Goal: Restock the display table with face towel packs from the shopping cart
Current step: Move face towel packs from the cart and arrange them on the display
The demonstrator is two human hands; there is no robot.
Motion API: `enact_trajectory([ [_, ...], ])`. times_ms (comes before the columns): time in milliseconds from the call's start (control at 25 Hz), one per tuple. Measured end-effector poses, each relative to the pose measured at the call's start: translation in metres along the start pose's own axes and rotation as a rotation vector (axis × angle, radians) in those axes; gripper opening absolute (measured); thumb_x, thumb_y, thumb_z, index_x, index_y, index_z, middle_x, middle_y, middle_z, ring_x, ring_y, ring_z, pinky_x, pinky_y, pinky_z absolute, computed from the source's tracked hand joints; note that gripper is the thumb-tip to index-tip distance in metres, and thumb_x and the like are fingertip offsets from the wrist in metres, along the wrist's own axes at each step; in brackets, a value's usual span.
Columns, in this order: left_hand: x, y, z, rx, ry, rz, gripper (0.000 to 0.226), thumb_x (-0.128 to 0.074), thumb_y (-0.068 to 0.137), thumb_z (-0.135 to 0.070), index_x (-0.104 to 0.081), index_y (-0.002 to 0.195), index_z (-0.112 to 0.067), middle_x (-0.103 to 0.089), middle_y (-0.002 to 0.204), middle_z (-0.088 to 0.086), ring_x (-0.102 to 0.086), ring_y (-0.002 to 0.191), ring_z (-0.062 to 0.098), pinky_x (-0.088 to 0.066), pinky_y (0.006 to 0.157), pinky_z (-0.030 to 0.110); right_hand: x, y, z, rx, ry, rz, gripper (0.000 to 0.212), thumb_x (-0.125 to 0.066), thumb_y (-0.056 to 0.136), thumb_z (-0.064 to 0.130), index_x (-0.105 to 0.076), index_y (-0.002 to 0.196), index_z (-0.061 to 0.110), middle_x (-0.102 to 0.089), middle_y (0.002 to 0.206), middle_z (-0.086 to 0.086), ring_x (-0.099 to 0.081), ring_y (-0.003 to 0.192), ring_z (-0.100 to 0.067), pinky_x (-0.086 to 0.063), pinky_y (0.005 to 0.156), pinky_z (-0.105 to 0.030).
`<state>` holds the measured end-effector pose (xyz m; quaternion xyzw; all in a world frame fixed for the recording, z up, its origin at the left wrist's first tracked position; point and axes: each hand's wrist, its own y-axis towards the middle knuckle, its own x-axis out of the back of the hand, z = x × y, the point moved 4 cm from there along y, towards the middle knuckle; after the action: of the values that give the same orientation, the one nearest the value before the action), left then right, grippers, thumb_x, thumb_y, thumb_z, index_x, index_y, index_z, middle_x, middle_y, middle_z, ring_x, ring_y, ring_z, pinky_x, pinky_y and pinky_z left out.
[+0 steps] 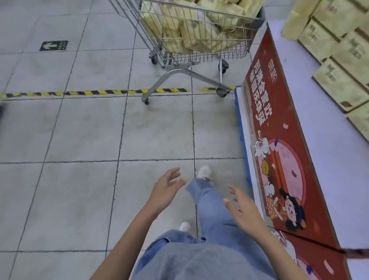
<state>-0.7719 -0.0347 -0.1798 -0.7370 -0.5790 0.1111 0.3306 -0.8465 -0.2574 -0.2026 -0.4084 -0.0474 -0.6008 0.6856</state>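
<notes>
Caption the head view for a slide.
Left hand and right hand open, empty, before a silver wire shopping cart of pale yellow towel packs beside the red-fronted display table.

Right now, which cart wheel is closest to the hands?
The wheel lowest-left in view, just on the person's side of the yellow-black floor tape; the other three sit on or beyond that tape.

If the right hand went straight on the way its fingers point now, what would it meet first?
The right hand would probably reach the shopping cart, near its lower frame; before that only floor shows. Depth is unclear.
</notes>
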Motion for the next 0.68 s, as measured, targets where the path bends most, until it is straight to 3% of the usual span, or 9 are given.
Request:
enact_trajectory([
  [120,0.004,0.059,-0.046,0.006,-0.049,-0.021,0.045,-0.060,0.092,-0.023,-0.047,0.135,-0.017,-0.053,0.135,0.003,-0.052,0.111,0.009,-0.036,0.091,0.023,0.031,0.068,0.018,-0.017,0.042,-0.002,0.049,-0.050,0.096,0.031,-0.037,0.141,0.015,-0.047,0.141,-0.003,-0.050,0.122,-0.022,-0.041,0.101,-0.036],
  [320,0.019,0.129,-0.119,0.035,-0.189,-0.119,0.043,-0.058,0.093,-0.019,-0.048,0.135,-0.014,-0.054,0.134,0.005,-0.052,0.110,0.012,-0.037,0.089,0.025,0.115,0.192,0.086,0.082,0.044,-0.031,0.046,-0.050,0.097,0.026,-0.039,0.140,0.015,-0.050,0.136,-0.004,-0.051,0.118,-0.018,-0.039,0.095,-0.025],
  [480,0.035,0.173,-0.155,0.096,-0.273,-0.166,0.039,-0.057,0.093,-0.014,-0.049,0.132,-0.011,-0.054,0.131,0.008,-0.054,0.110,0.017,-0.040,0.072,0.016,0.156,0.271,0.136,0.118,0.027,0.006,0.046,-0.050,0.097,0.028,-0.038,0.140,0.017,-0.050,0.136,-0.003,-0.053,0.116,-0.020,-0.039,0.091,-0.025],
  [680,0.059,0.263,-0.213,0.082,-0.272,-0.187,0.038,-0.057,0.093,-0.014,-0.050,0.130,-0.011,-0.056,0.131,0.011,-0.054,0.117,0.023,-0.037,0.088,0.028,0.186,0.363,0.175,0.140,0.050,0.002,0.047,-0.050,0.097,0.030,-0.038,0.140,0.018,-0.050,0.136,-0.003,-0.053,0.115,-0.019,-0.041,0.094,-0.029],
])
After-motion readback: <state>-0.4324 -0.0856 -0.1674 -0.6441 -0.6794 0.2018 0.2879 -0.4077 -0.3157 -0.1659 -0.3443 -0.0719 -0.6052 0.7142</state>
